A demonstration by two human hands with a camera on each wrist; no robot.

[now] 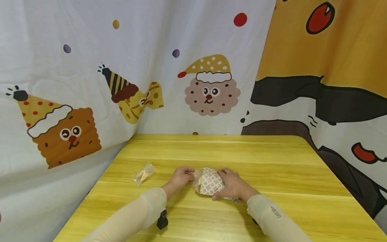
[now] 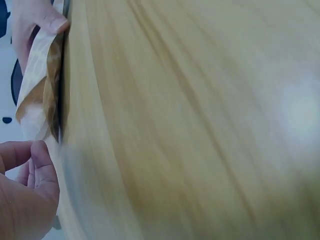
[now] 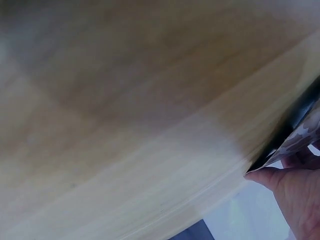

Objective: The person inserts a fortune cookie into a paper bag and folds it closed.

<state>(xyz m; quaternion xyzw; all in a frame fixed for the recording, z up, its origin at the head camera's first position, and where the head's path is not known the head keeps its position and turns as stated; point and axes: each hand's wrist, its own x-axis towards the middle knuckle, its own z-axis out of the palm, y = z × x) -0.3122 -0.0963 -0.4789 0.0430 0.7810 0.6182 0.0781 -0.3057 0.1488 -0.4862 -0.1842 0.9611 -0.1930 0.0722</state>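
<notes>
A tan paper bag [image 1: 210, 181] with a white lattice pattern lies on the table, its mouth facing left. My right hand [image 1: 232, 184] holds it from the right, thumb on the near edge and fingers over the far edge. At the mouth, a clear plastic packet [image 1: 198, 178] with something pale yellow in it sits partly inside the bag. My left hand [image 1: 182, 176] pinches the packet's outer end between thumb and forefinger. The left wrist view shows this pinch beside the brown opening of the bag [image 2: 42, 95]. In the right wrist view, the thumb presses the bag's edge [image 3: 300, 140].
Another clear packet [image 1: 144, 174] with pale yellow pieces lies on the table to the left of my hands. The yellow wood-grain table [image 1: 211, 151] ends at a printed cloth [image 1: 157, 33] hanging behind it. A black strap buckle [image 1: 162, 220] hangs by my left wrist.
</notes>
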